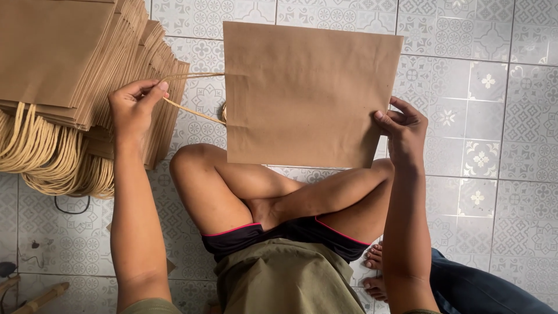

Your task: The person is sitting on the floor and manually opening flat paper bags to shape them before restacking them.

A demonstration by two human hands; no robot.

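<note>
The flat brown paper bag hangs in the air above the person's crossed legs, held level over the patterned floor tiles. The right hand pinches the bag's right-hand edge near its lower corner, thumb on top, fingers curled behind. Left of the bag, the left hand is closed on the twisted paper cord handle, drawing it taut away from the bag's mouth. Further left of the bag a tall stack of finished bags lies with its handles drooping. To do this pull well, I'd say the right hand must grip firmly as an anchor while the left tugs straight outward, so the cord seats evenly without tearing the paper.
</note>
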